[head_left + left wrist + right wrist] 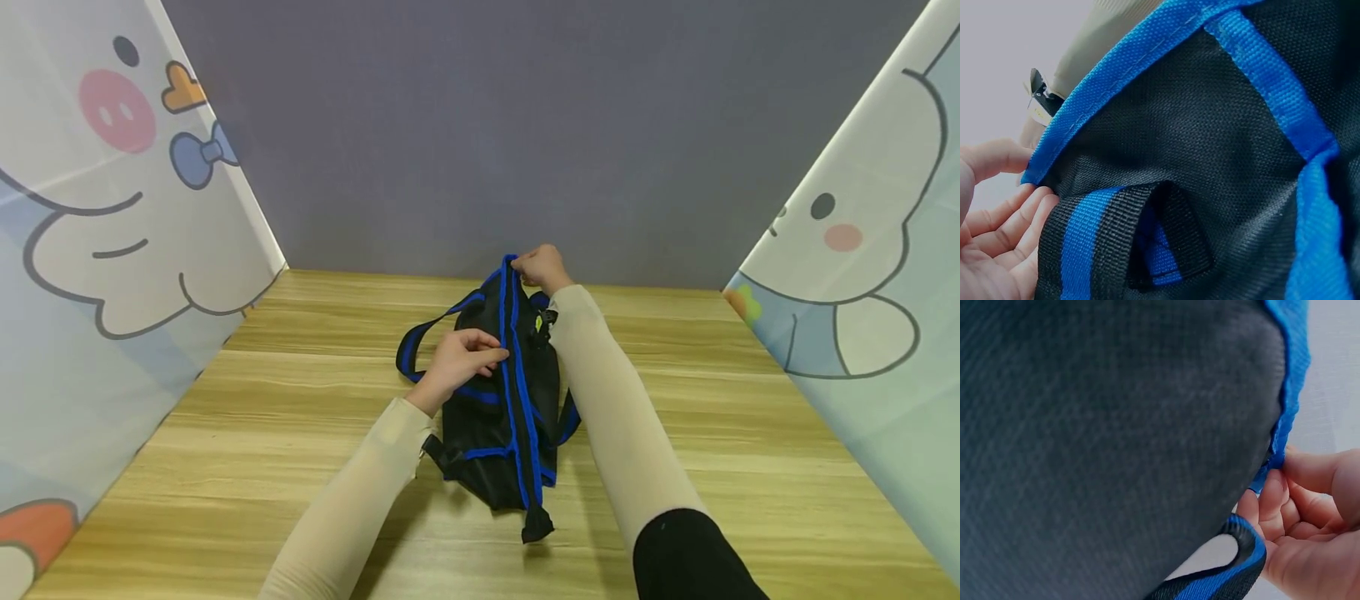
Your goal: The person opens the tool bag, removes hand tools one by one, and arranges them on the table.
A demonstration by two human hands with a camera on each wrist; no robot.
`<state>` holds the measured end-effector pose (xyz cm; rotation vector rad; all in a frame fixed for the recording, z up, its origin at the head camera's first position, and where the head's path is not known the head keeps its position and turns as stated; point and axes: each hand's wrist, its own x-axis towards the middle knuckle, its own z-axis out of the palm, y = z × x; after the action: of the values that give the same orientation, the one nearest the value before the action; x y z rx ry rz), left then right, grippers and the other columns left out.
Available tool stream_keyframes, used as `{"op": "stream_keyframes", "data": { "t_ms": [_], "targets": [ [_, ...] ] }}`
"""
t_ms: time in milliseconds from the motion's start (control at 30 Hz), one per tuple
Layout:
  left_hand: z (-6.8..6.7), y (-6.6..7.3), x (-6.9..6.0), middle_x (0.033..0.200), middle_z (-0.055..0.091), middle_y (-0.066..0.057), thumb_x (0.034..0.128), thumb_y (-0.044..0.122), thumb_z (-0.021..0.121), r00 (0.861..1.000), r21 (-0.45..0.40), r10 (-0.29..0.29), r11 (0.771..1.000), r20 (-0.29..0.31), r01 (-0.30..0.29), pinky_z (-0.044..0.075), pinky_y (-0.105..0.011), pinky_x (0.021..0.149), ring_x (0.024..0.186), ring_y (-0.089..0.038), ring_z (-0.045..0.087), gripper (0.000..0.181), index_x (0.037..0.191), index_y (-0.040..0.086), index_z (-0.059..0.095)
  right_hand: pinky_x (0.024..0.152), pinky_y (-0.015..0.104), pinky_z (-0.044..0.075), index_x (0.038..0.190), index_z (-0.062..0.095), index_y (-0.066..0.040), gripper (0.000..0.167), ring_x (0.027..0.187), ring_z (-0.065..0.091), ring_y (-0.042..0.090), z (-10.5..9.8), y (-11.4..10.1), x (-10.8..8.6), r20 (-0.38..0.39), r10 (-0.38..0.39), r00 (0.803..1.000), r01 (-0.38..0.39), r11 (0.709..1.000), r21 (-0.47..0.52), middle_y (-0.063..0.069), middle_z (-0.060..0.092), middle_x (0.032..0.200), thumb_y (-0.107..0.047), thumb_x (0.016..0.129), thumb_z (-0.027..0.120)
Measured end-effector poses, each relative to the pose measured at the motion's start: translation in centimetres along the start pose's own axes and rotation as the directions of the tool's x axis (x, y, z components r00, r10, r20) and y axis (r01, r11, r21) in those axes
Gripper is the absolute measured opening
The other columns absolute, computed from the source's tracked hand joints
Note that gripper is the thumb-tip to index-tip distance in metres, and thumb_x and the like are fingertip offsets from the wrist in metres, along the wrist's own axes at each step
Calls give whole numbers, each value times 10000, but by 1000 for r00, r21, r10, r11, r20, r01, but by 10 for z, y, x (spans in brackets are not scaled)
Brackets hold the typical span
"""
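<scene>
A black fabric bag (480,425) with blue edging lies on the wooden table, its long blue-trimmed opening running away from me. My right hand (543,268) pinches the far end of that opening; in the right wrist view, thumb and fingers grip the blue edging (1291,394). Partway along the near-left edge, my left hand (461,364) pinches the blue trim (1079,115) between thumb and fingers, as the left wrist view shows. A black-and-blue strap handle (411,346) loops out on the left, and another handle (572,417) shows on the right, partly behind my right sleeve.
The wooden table (262,433) spreads around the bag. A grey panel (480,133) stands behind it, with cartoon-printed cloth walls (90,242) on the left and right. A black end tab (537,525) of the bag points toward me.
</scene>
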<state>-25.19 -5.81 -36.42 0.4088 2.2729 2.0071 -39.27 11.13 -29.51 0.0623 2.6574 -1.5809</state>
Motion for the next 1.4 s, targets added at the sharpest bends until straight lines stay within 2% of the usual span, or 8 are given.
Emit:
{"op": "stream_keyframes", "data": {
  "t_ms": [167,267,433,633,767,1000,1233,1400],
  "targets": [
    [1,1,-1,857,717,-118,892,43,711,1000,16,12,1000,-17,-12,614,-296,644,699,-155,675,175,1009,-86,701,565,275,513,903,690,66,187,547,504,134,-1,-3,0,13,5,1000,-6,998,60,50,560,651,-89,979,619],
    [1,2,-1,889,724,-156,889,12,703,999,8,21,1000,-28,-20,617,-297,638,711,-180,691,170,1009,-108,702,503,246,421,902,665,73,176,504,451,113,-3,-5,0,31,11,999,-14,997,78,39,527,612,-65,988,596],
    [3,1,-1,906,724,-187,885,-13,697,999,-6,34,999,-34,-34,621,-298,637,713,-201,697,157,997,-123,702,519,258,384,1046,672,116,198,535,455,118,-7,-7,-2,43,15,999,-18,998,64,113,585,757,-48,1001,571],
    [3,1,-2,902,724,-174,889,-23,686,999,-18,40,999,-32,-41,623,-304,648,708,-192,693,151,999,-126,701,524,272,371,955,683,96,220,554,427,152,-10,-10,-6,76,-25,997,28,999,-29,115,556,730,-75,1015,558],
    [4,1,-1,908,723,-187,891,-35,677,998,-25,47,999,-33,-48,623,-300,648,694,-177,692,149,1000,-133,701,605,338,428,953,695,95,223,610,474,189,-12,-12,-9,98,-40,994,46,997,-58,132,590,775,-68,1014,556],
    [3,-1,-1,924,724,-198,898,-41,669,999,-41,43,998,-29,-44,625,-305,659,690,-177,699,158,1013,-148,694,715,360,530,1099,701,96,243,637,546,136,-16,-13,-13,136,-39,990,60,986,-155,116,634,852,-83,1016,558],
    [3,-1,-1,923,724,-188,901,-50,661,999,-71,33,997,-24,-35,626,-308,672,687,-159,697,169,1027,-159,686,884,472,539,1108,702,94,242,698,587,186,-16,-14,-18,152,-46,987,73,981,-180,101,624,835,-83,1014,567],
    [3,-2,-2,927,725,-196,902,-58,658,999,-77,32,996,-23,-33,627,-309,675,682,-149,697,170,1030,-165,683,775,381,558,1025,714,72,225,733,601,210,-14,-14,-22,196,-62,979,111,962,-249,77,621,795,-106,1012,577]
  ]
}}
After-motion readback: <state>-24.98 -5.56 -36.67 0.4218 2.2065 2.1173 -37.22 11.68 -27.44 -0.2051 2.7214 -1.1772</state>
